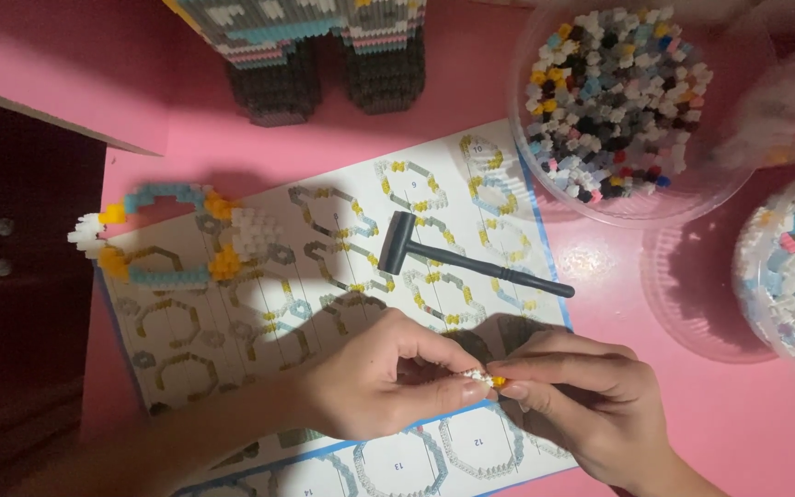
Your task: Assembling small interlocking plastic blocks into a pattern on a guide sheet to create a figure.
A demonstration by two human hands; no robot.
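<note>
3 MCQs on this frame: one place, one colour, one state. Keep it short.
1. Where does the small hammer lie?
A. on the instruction sheet
B. inside the tub of bricks
C. in the left hand

2. What colour is the table?
A. white
B. pink
C. green

3. What are the two hands doing?
A. resting flat, apart
B. both gripping the hammer
C. pinching one small brick piece between their fingertips

Answers: 1 A, the hammer lies across the printed sheet, clear of the tub of bricks. 2 B, bare pink surface shows all around. 3 C, the left hand and right hand meet at a white and yellow piece.
</note>
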